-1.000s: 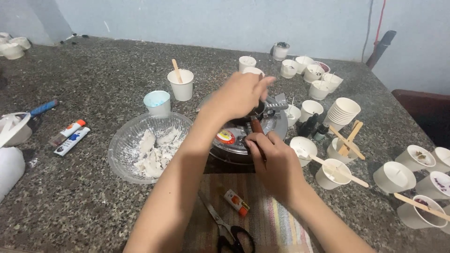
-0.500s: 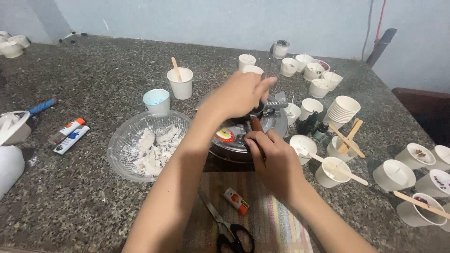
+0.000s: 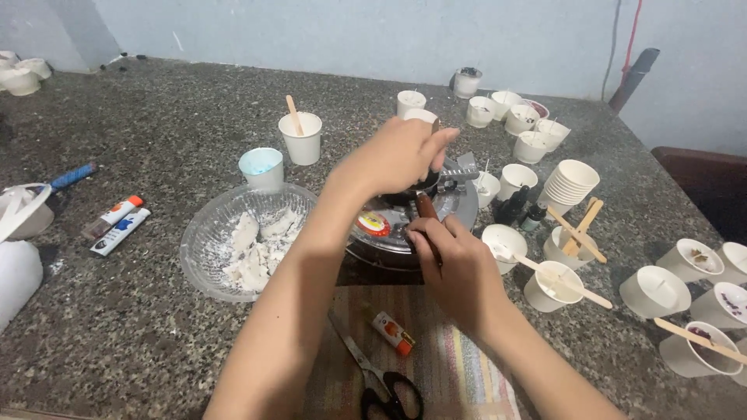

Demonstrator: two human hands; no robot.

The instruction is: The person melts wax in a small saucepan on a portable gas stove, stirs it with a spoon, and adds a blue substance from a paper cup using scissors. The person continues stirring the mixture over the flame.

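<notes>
Barely any shift: left hand (image 3: 397,155) stays curled over small pan (image 3: 424,185), grip contents unclear | right hand (image 3: 455,268) still clamps brown handle (image 3: 426,208) | stove (image 3: 405,225) unmoved

Speckled granite counter (image 3: 156,342), paper cups (image 3: 299,138)

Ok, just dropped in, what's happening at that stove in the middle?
A person works over a small round stove on a granite counter. The right hand grips the brown handle of a small dark pot on the burner, and the left hand reaches in over the pot. A clear bowl of white chunks sits beside the stove, with paper cups and scissors around.
</notes>
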